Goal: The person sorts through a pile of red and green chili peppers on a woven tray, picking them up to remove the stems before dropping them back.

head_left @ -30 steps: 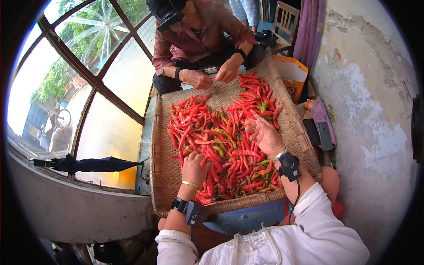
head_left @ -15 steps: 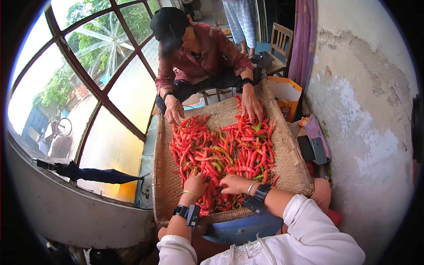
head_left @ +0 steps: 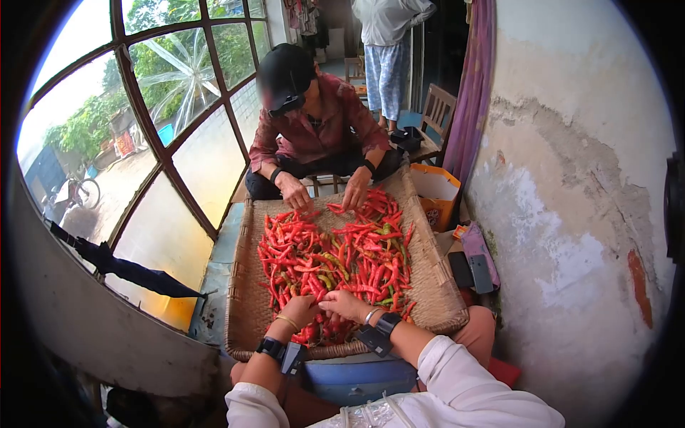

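A shallow woven basket holds a wide heap of red chili peppers, with a few green ones among them. Over the near part of the heap, my left hand is closed, its fingertips pinched at a red chili pepper. My right hand meets it from the right, thumb and fingers pressed together at the same pepper. The fingers hide most of this pepper. Across the basket, another person leans over the far edge of the heap with both hands at the peppers.
Under the basket's near side is a blue tub. An orange box, a phone and a purple pouch lie to the right, by the wall. A folded umbrella rests at the left window. Someone stands near a wooden chair behind.
My hands have come together, the right one moving in to the left one. The other person's hands have drawn closer together at the far edge. My view has tilted up slightly.
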